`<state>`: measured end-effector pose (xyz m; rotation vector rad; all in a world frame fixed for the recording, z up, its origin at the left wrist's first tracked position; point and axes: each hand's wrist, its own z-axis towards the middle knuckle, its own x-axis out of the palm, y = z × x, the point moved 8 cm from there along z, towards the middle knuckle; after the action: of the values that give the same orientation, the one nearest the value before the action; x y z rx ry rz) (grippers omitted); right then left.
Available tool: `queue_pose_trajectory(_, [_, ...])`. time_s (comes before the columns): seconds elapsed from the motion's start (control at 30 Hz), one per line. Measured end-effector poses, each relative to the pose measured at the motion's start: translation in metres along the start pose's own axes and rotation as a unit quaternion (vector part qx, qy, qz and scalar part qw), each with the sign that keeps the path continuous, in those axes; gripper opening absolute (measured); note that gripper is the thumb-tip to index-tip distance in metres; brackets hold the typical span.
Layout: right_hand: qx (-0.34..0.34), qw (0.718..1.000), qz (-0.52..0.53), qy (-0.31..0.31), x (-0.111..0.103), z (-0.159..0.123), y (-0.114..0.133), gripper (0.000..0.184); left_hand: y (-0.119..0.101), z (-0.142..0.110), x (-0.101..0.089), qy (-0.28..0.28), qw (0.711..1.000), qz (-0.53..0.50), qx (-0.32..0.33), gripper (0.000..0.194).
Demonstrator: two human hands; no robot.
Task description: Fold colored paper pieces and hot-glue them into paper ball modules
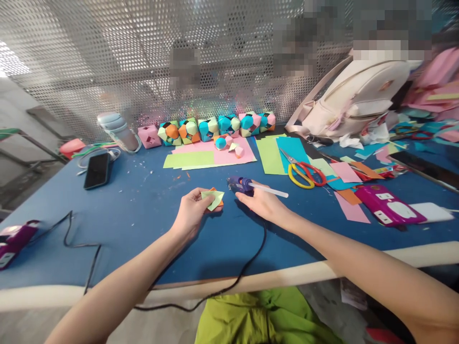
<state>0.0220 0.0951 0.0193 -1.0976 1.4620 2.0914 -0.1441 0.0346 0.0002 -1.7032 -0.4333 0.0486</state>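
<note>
Between the thumb and fingers of my left hand [191, 209] are folded paper pieces [214, 199], light green on top with orange showing beneath. My right hand [263, 203] is wrapped round a blue hot glue gun [241, 183], whose nozzle points left toward the paper. A long whitish glue stick [272, 190] sticks out of the gun's back end. From under my right hand a black cord [255, 260] runs down over the table edge. Nozzle and paper are a short way apart.
Several coloured paper balls [208, 129] line the mesh partition, with flat paper sheets [193, 158] before them. Scissors [301, 173], paper scraps and a purple power strip [389, 205] lie right. A phone [97, 170] and bottle [118, 132] stand left; a backpack [353, 102] leans at back right.
</note>
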Motion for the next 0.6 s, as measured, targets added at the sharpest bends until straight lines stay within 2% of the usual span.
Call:
queue_pose_trajectory(0.1, [-0.001,1.0,0.019,-0.005,0.001,-0.006,-0.001,0.019,0.001,0.002,-0.002,-0.004,1.0,-0.001,-0.004,0.015])
queue_pose_trajectory(0.27, [-0.06,0.995,0.074,-0.02,-0.008,-0.025,0.015,0.025,0.002,0.004,-0.006,-0.014,1.0,0.0,-0.007,0.013])
queue_pose_trajectory(0.43, [-0.123,0.99,0.052,-0.041,-0.018,-0.039,0.036,0.017,0.0,0.007,-0.007,-0.015,1.0,0.014,0.0,0.013])
queue_pose_trajectory(0.6, [-0.146,0.989,0.031,-0.022,-0.012,-0.04,0.044,0.01,-0.001,0.009,-0.006,-0.001,0.999,0.035,0.013,0.016])
